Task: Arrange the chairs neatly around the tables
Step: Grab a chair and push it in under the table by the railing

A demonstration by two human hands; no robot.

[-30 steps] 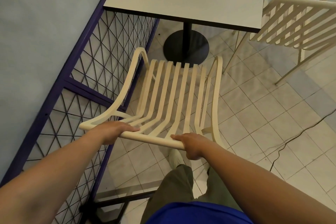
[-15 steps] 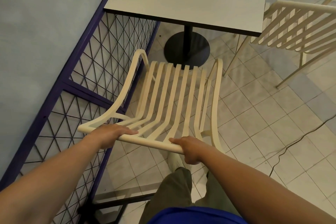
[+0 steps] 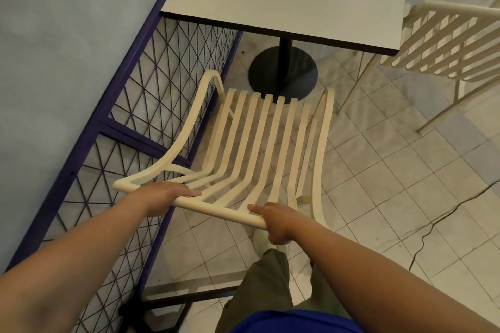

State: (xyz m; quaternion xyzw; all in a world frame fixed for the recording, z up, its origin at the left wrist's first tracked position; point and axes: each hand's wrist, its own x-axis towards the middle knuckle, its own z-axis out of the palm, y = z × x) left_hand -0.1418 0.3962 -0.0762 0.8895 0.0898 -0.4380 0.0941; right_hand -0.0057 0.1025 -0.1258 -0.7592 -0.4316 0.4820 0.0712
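Observation:
A cream slatted chair (image 3: pixel 259 140) stands in front of me, its seat pointing at a white square table (image 3: pixel 292 0) on a black pedestal base (image 3: pixel 282 70). My left hand (image 3: pixel 165 193) grips the chair's top back rail near its left end. My right hand (image 3: pixel 276 220) is wrapped around the same rail near its right end. The chair's front edge is close to the table's near edge, over the pedestal base.
A purple metal frame with wire mesh (image 3: pixel 151 105) runs along the chair's left side against a pale blue wall. A second cream slatted chair (image 3: pixel 446 43) stands at the table's right side. A black cable (image 3: pixel 443 222) lies on the tiled floor at right.
The chair has moved slightly forward toward the table, both hands staying on its back rail.

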